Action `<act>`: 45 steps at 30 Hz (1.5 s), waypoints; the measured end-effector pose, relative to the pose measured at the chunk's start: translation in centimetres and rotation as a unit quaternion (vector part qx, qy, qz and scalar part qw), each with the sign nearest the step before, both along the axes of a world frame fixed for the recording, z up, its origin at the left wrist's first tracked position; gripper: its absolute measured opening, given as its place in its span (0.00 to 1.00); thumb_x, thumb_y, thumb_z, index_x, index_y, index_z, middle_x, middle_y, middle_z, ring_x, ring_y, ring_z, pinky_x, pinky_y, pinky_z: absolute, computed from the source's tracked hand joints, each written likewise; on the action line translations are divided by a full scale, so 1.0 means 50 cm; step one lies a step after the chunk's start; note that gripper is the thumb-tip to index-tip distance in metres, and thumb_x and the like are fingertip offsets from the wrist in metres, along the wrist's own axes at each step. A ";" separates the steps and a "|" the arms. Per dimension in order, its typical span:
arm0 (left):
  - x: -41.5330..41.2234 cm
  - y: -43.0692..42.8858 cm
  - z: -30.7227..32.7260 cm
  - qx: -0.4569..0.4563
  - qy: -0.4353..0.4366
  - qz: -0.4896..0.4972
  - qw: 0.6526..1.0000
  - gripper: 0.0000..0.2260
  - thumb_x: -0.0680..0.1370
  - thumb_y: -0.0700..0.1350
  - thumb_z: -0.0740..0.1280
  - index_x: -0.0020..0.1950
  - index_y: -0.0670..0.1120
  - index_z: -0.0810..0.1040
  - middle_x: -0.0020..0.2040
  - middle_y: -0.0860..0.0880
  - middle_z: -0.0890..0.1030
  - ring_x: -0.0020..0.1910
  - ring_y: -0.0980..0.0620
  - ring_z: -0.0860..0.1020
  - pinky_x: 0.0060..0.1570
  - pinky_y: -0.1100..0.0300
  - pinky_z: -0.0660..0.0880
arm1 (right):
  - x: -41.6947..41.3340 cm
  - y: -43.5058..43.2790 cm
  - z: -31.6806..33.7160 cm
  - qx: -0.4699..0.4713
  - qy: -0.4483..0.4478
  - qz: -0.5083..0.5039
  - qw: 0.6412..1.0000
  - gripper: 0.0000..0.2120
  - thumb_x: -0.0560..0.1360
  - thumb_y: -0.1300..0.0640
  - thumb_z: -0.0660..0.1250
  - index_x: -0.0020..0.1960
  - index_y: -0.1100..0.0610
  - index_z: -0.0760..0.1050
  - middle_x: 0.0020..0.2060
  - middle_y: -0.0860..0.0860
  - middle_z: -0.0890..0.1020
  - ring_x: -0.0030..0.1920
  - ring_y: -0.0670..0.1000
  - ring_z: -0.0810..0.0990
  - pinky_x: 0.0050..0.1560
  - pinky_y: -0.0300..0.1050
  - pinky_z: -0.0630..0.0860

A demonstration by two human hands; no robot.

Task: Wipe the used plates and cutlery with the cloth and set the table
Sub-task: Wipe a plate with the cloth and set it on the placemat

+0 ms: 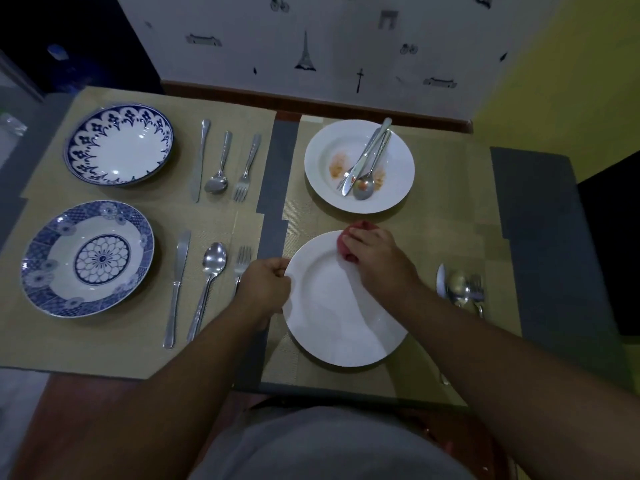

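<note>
While my right hand (372, 252) is bunched over the red cloth (356, 233), most of that cloth is hidden under my fingers; only its top and left edge show, pressed on the near white plate (332, 306) at about one o'clock on the rim. My right forearm crosses the plate's right side and covers part of it. My left hand (268, 289) is closed on the rim at nine o'clock, thumb on top, the other fingers out of sight beneath. At three o'clock from this plate lies a dim huddle of cutlery (460, 289), hard to tell apart. At twelve o'clock sits the stained white plate (394, 161) with used cutlery piled on it.
</note>
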State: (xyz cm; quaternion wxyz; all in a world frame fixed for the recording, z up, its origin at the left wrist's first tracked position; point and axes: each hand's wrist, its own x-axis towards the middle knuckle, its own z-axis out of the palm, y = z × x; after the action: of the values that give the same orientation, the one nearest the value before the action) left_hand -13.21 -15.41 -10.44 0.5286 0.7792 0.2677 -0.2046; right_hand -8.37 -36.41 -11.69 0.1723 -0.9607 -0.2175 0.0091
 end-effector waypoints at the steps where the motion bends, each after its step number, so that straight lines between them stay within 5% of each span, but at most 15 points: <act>1: -0.002 -0.001 -0.002 0.000 -0.002 0.005 1.000 0.16 0.80 0.33 0.62 0.62 0.46 0.83 0.50 0.47 0.85 0.48 0.45 0.83 0.45 0.44 0.84 | -0.003 -0.012 -0.001 -0.011 0.001 -0.014 1.000 0.21 0.68 0.70 0.68 0.60 0.59 0.79 0.60 0.54 0.80 0.59 0.63 0.74 0.55 0.53 0.76; 5: -0.011 -0.002 -0.008 0.001 -0.016 0.020 1.000 0.16 0.80 0.34 0.62 0.62 0.47 0.82 0.49 0.50 0.85 0.47 0.48 0.83 0.45 0.47 0.84 | -0.027 -0.053 -0.009 -0.037 -0.012 -0.034 0.999 0.23 0.64 0.71 0.73 0.58 0.59 0.79 0.56 0.54 0.82 0.53 0.64 0.77 0.52 0.52 0.77; 9: -0.017 -0.003 -0.010 0.000 -0.016 0.034 0.999 0.15 0.80 0.36 0.64 0.63 0.48 0.81 0.50 0.50 0.85 0.48 0.47 0.83 0.43 0.43 0.84 | -0.078 -0.063 0.027 -0.073 -0.083 -0.061 0.992 0.20 0.56 0.69 0.79 0.45 0.55 0.81 0.44 0.49 0.83 0.43 0.57 0.81 0.49 0.46 0.62; 13: -0.017 -0.008 -0.004 -0.002 -0.007 0.045 0.999 0.14 0.81 0.37 0.64 0.63 0.49 0.81 0.49 0.50 0.84 0.47 0.45 0.82 0.41 0.43 0.84 | -0.115 -0.047 0.021 -0.086 0.106 -0.071 0.988 0.12 0.71 0.66 0.67 0.43 0.47 0.75 0.46 0.45 0.79 0.52 0.53 0.74 0.54 0.46 0.71; 17: -0.019 -0.011 0.000 -0.008 -0.006 0.054 0.998 0.14 0.80 0.37 0.64 0.63 0.47 0.81 0.49 0.48 0.84 0.47 0.43 0.82 0.35 0.53 0.80 | -0.156 -0.001 0.037 -0.040 0.247 -0.109 0.962 0.09 0.75 0.60 0.67 0.47 0.48 0.82 0.45 0.46 0.80 0.48 0.48 0.76 0.54 0.45 0.77; 21: -0.015 -0.011 0.013 -0.023 0.003 0.047 0.999 0.14 0.80 0.34 0.63 0.62 0.45 0.80 0.48 0.47 0.83 0.45 0.46 0.82 0.26 0.60 0.76 | -0.185 0.037 0.063 0.085 0.377 -0.088 0.918 0.13 0.77 0.59 0.66 0.58 0.50 0.81 0.52 0.46 0.83 0.45 0.43 0.79 0.47 0.31 0.74; 24: -0.017 -0.007 0.016 -0.017 0.001 0.030 0.999 0.16 0.79 0.34 0.64 0.63 0.45 0.81 0.49 0.48 0.84 0.45 0.46 0.82 0.28 0.55 0.80 | -0.189 0.038 0.072 0.145 0.363 -0.107 0.914 0.13 0.78 0.59 0.65 0.62 0.50 0.79 0.52 0.47 0.83 0.43 0.43 0.81 0.39 0.27 0.74; 28: -0.028 -0.011 0.024 0.032 -0.031 0.025 0.999 0.17 0.80 0.41 0.67 0.69 0.46 0.78 0.59 0.47 0.83 0.54 0.47 0.82 0.54 0.46 0.82 | -0.165 0.000 0.097 0.181 0.276 -0.126 0.935 0.14 0.77 0.63 0.65 0.56 0.50 0.82 0.50 0.44 0.83 0.45 0.43 0.81 0.42 0.25 0.74; 31: -0.025 -0.023 0.037 0.067 -0.060 0.037 0.995 0.17 0.81 0.44 0.67 0.70 0.47 0.77 0.64 0.48 0.81 0.60 0.48 0.79 0.61 0.46 0.78 | -0.147 -0.031 0.112 0.219 0.246 -0.121 0.936 0.14 0.74 0.69 0.63 0.50 0.54 0.82 0.45 0.50 0.85 0.42 0.47 0.83 0.44 0.37 0.80; 39: 0.023 -0.103 0.088 0.084 -0.096 0.037 0.991 0.13 0.80 0.46 0.67 0.64 0.49 0.82 0.56 0.54 0.82 0.54 0.52 0.79 0.57 0.53 0.77 | -0.082 -0.092 0.129 0.275 0.245 -0.144 0.918 0.18 0.75 0.67 0.64 0.57 0.49 0.82 0.45 0.43 0.85 0.39 0.42 0.83 0.45 0.42 0.82; 45: 0.092 -0.164 0.112 0.086 -0.123 0.023 0.988 0.10 0.80 0.42 0.67 0.60 0.46 0.83 0.51 0.51 0.84 0.50 0.52 0.82 0.53 0.59 0.76 | -0.015 -0.134 0.148 0.267 0.212 -0.142 0.929 0.18 0.76 0.63 0.67 0.63 0.50 0.79 0.52 0.45 0.83 0.48 0.43 0.82 0.51 0.44 0.81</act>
State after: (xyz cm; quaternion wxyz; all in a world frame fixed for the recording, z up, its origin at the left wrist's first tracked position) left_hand -8.62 -23.61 -4.84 0.4930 0.8346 0.2351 -0.0717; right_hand -9.12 -43.12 -4.28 0.4639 -0.8759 -0.0313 0.1293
